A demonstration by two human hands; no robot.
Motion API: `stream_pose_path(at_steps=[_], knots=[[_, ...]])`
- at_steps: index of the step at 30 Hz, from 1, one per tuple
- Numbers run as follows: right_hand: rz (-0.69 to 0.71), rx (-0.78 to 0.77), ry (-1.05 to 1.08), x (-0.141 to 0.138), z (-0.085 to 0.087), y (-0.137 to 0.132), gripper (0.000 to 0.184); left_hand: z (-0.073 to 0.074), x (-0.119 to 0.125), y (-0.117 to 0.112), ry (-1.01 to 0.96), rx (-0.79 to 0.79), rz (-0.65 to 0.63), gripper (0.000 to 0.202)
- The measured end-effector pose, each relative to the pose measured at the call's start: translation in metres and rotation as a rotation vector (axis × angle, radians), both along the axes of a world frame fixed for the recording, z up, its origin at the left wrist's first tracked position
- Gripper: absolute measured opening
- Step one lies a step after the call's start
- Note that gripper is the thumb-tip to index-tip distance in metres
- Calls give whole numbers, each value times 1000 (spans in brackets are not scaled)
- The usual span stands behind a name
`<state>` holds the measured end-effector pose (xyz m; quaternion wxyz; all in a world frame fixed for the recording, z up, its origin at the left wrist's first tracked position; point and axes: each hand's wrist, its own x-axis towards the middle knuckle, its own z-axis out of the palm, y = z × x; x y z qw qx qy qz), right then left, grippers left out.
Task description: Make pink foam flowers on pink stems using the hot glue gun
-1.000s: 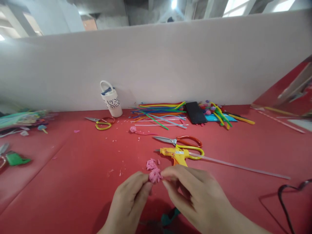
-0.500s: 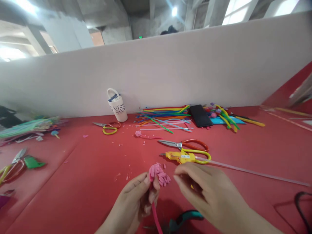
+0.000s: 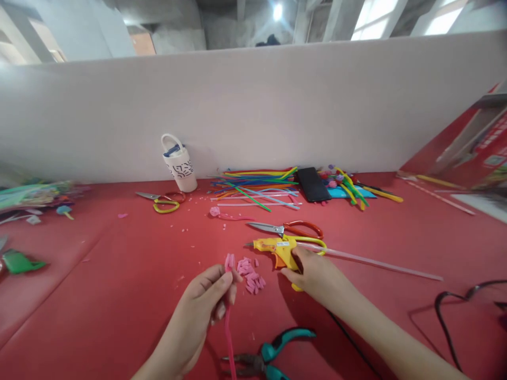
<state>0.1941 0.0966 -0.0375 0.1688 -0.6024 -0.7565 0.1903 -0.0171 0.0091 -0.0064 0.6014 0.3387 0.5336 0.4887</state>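
My left hand point(image 3: 204, 301) pinches a pink stem point(image 3: 228, 316) with a small pink tip, held upright above the red table point(image 3: 119, 295). A little heap of pink cut pieces point(image 3: 250, 274) lies just right of that tip. My right hand point(image 3: 312, 272) has reached forward and its fingers close around the handle of the yellow glue gun point(image 3: 281, 248), which lies on the table with a clear glue stick point(image 3: 368, 260) trailing to the right.
Red-handled scissors point(image 3: 293, 228) lie behind the glue gun. Teal pliers point(image 3: 269, 356) rest near the front edge. Coloured sticks point(image 3: 257, 187), a black phone point(image 3: 312, 184), a white cup point(image 3: 180, 169) and yellow scissors point(image 3: 164, 203) line the white partition. A black cable point(image 3: 455, 316) loops at right.
My right hand left the pink piece and moved forward onto the glue gun. My left hand keeps the pink stem, now lower, with the pink heap left on the table.
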Motion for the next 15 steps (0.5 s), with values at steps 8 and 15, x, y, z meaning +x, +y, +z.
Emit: stream_pose_path(at_steps=[8,15], knots=[[-55,-85,515,4,18,0,27,1,1,-3,-43,31,16,20],[-42,-543,1121,2,36,-21,17,1,5,-2,-49,-6,-8,21]])
